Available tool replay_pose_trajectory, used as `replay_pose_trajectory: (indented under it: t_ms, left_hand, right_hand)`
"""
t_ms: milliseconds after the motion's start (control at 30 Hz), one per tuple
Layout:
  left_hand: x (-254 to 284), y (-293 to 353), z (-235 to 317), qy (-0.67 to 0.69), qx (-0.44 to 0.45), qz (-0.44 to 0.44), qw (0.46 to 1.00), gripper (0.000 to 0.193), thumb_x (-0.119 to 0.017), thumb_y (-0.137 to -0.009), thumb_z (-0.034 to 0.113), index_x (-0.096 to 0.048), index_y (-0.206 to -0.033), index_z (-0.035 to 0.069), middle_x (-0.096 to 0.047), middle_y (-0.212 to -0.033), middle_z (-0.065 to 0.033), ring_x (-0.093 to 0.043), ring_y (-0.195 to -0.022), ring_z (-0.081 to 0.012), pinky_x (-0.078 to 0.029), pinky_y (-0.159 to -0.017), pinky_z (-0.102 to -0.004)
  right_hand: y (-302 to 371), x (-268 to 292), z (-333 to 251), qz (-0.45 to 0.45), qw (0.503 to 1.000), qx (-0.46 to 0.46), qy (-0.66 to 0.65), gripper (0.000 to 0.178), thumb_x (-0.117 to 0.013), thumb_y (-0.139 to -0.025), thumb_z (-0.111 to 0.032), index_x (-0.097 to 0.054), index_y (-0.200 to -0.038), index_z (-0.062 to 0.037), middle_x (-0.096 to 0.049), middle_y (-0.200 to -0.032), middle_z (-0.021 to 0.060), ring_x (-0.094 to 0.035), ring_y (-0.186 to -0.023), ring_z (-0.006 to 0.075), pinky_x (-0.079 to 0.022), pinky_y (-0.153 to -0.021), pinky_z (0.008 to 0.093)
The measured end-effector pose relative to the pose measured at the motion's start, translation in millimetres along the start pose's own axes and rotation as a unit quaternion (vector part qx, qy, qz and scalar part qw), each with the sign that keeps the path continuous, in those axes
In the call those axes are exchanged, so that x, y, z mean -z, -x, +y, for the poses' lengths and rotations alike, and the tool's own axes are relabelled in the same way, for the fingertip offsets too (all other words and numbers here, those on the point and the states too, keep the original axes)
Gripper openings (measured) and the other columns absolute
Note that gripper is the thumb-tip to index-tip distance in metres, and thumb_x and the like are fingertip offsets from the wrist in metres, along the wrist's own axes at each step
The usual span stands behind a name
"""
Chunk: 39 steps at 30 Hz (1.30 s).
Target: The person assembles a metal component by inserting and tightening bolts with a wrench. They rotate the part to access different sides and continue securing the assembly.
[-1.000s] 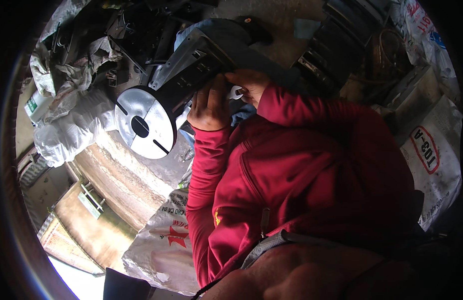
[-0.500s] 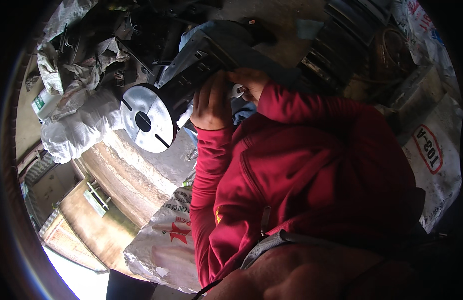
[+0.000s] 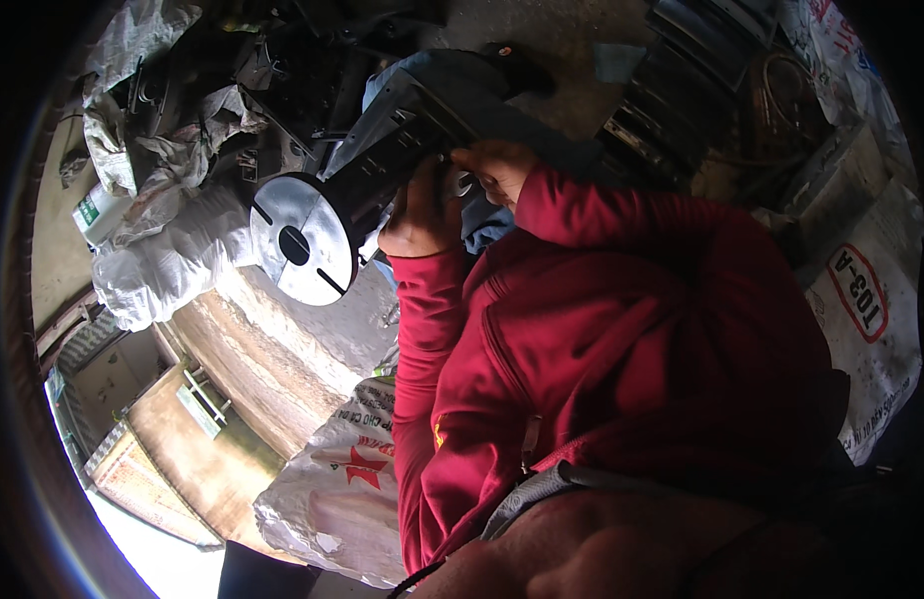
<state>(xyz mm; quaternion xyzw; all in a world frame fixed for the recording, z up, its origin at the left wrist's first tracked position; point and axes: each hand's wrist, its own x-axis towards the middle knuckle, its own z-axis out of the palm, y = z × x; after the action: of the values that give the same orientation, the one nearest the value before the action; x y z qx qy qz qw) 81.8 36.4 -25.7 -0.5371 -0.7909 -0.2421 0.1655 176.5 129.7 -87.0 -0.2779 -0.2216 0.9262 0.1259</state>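
Note:
A long dark metal part [image 3: 382,160] with slots along its side lies across my lap. At its left end is a shiny round disc [image 3: 317,270] with two slots and a dark hole at the centre. My left hand [image 3: 422,215] is curled against the near side of the metal part, its fingers bent and partly hidden. Close beside it, my right hand [image 3: 499,170] is closed, thumb and fingers bent together at the part's near edge. Something small and pale shows between the two hands, too small to name.
White plastic sacks [image 3: 173,265] lie at the left, near a printed sack [image 3: 332,499] by my left elbow. Dark curved metal pieces [image 3: 672,130] are stacked at far right, above another white sack [image 3: 866,299]. My blue trouser leg [image 3: 447,75] extends beyond the part.
My left fingers have curled in more, and the hand has turned slightly. My right hand has shifted a little to the left. The disc appears slightly farther right.

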Motion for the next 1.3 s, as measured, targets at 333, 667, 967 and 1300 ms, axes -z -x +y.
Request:
replay_pose_trajectory:
  t_ms: [333,667,967,1300]
  left_hand:
    - [-10,7,-1,0.025,0.032,-0.005,0.999,0.025,-0.072,-0.079,0.024,-0.066,-0.102,0.018,-0.069,-0.084,-0.0064,-0.067,-0.065,-0.0283,-0.051,-0.053,-0.0365]
    - [-12,9,-5,0.012,0.016,-0.002,1.0,0.025,-0.071,-0.081,0.022,-0.067,-0.105,0.017,-0.068,-0.084,-0.0069,-0.067,-0.067,-0.0277,-0.051,-0.052,-0.0355]
    - [-6,6,2,0.041,0.022,0.015,0.999,0.025,-0.07,-0.08,0.022,-0.067,-0.104,0.016,-0.067,-0.086,-0.007,-0.067,-0.069,-0.0297,-0.052,-0.053,-0.0363]
    - [-1,6,13,0.022,0.065,-0.032,0.997,0.028,-0.068,-0.077,0.011,-0.069,-0.105,0.013,-0.07,-0.089,-0.008,-0.069,-0.075,-0.0282,-0.055,-0.062,-0.0364]
  right_hand:
    - [0,1,2,0.01,1.0,0.0,-0.005,0.018,-0.067,-0.089,-0.023,-0.059,-0.078,-0.0112,-0.045,-0.06,-0.0072,-0.032,-0.043,0.0019,-0.021,-0.039,0.021]
    - [3,-2,0,0.025,1.0,0.001,0.011,0.015,-0.066,-0.09,-0.024,-0.063,-0.085,-0.0101,-0.044,-0.058,-0.0075,-0.033,-0.043,0.0011,-0.022,-0.039,0.0208]
    - [7,-5,-6,0.011,0.999,0.015,0.033,0.026,-0.066,-0.09,-0.024,-0.053,-0.07,-0.0132,-0.04,-0.055,-0.0083,-0.033,-0.041,0.0018,-0.022,-0.038,0.0204]
    - [-1,4,-1,-0.001,0.999,0.025,0.023,0.022,-0.066,-0.09,-0.027,-0.059,-0.075,-0.0123,-0.043,-0.052,-0.006,-0.034,-0.038,0.0043,-0.022,-0.037,0.023]
